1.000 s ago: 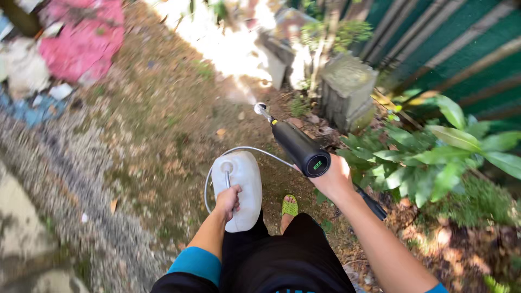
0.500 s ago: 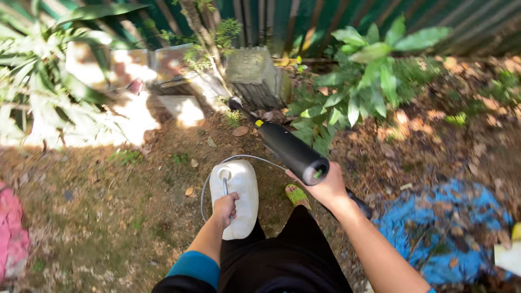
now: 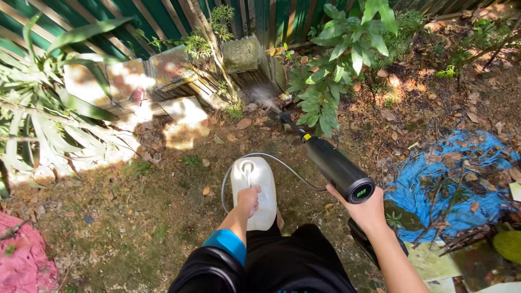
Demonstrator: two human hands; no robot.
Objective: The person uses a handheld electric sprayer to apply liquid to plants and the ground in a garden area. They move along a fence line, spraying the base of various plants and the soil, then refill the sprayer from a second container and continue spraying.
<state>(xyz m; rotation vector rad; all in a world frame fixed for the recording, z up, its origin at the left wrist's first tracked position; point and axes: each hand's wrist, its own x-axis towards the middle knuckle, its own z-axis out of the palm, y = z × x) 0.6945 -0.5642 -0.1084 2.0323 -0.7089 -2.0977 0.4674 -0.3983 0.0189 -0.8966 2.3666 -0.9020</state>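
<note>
My left hand [image 3: 248, 199] grips the top handle of a white plastic canister [image 3: 254, 184] and carries it above the dirt ground. My right hand [image 3: 367, 210] is closed around the rear of a black spray wand [image 3: 332, 166], whose thin nozzle [image 3: 287, 122] points toward the base of a leafy green plant [image 3: 331, 89]. A pale hose [image 3: 282, 165] loops from the canister to the wand. A faint mist of spray [image 3: 263, 97] shows beyond the nozzle. My dark trousers fill the bottom of the view.
A green slatted fence [image 3: 260, 16] runs along the back, with concrete blocks [image 3: 239, 54] and stone slabs [image 3: 179, 111] at its foot. A blue tarp [image 3: 450, 179] with dry leaves lies at right. Long-leaved plants [image 3: 38, 119] stand at left, pink cloth [image 3: 21, 260] at bottom left.
My view has swung right along the fence: the pink cloth slid to the bottom left and the blue tarp came into view. Both hands keep their hold; the wand now points at the plant's base.
</note>
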